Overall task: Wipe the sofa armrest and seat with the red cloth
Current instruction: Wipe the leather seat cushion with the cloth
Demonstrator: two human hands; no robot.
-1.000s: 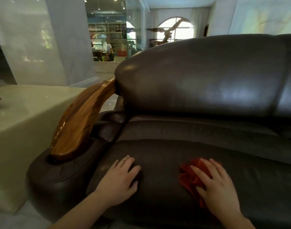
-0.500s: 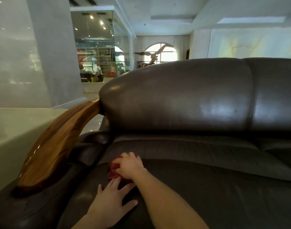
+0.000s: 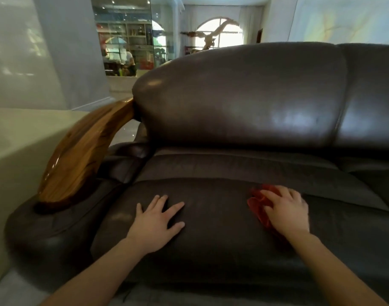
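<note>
A dark brown leather sofa fills the view. Its seat cushion (image 3: 211, 228) lies in front of me, with the backrest (image 3: 244, 96) behind it. On the left curves the polished wooden armrest (image 3: 83, 155) above a padded leather arm (image 3: 45, 228). My right hand (image 3: 287, 212) presses the crumpled red cloth (image 3: 258, 205) onto the right part of the seat; most of the cloth is hidden under the palm. My left hand (image 3: 157, 219) rests flat on the seat's left part, fingers spread, holding nothing.
A pale stone block or table (image 3: 16, 146) stands left of the armrest. Behind the sofa are a grey pillar (image 3: 74, 51), glass walls with shelves, and a carved wooden bird sculpture (image 3: 209, 38) by an arched window.
My right hand has swept the red cloth from the seat's left back corner near the armrest over to the right. My left hand stays flat on the seat.
</note>
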